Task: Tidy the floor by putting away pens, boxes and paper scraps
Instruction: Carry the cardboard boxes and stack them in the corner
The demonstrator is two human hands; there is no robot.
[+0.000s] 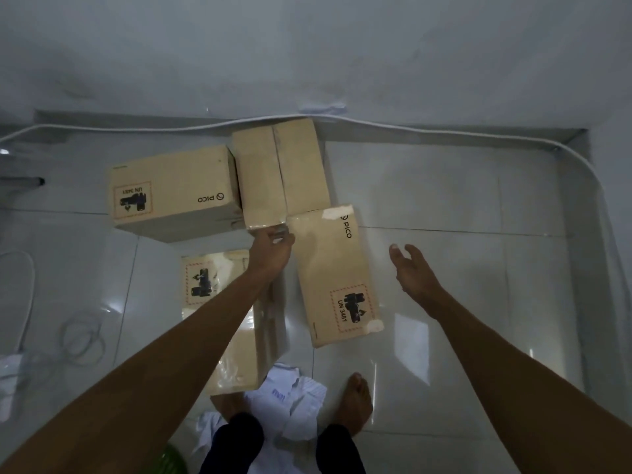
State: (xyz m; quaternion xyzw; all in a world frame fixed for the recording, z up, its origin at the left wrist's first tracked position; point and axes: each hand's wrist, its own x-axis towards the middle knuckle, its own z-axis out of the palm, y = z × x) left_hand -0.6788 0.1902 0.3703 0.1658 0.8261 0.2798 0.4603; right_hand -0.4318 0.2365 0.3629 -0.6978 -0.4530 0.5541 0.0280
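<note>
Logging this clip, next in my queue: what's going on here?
A person stands over four cardboard boxes on a tiled floor by the wall. The left hand grips the near edge of the middle box; the right hand hangs open, holding nothing. Crumpled paper lies at their feet.

We see tan cardboard throughout: the left box [174, 193], right box [337, 278] and lower box [236, 336] each bear a red dashed label with a black symbol, the first two black lettering also; the top box [280, 169] is plain. The floor [461, 200] is glossy white tile with dark seams. We note a white cable [410, 126] across the upper frame, white paper [290, 401] with blue marks at bottom centre, and black trousers [239, 446].
</note>
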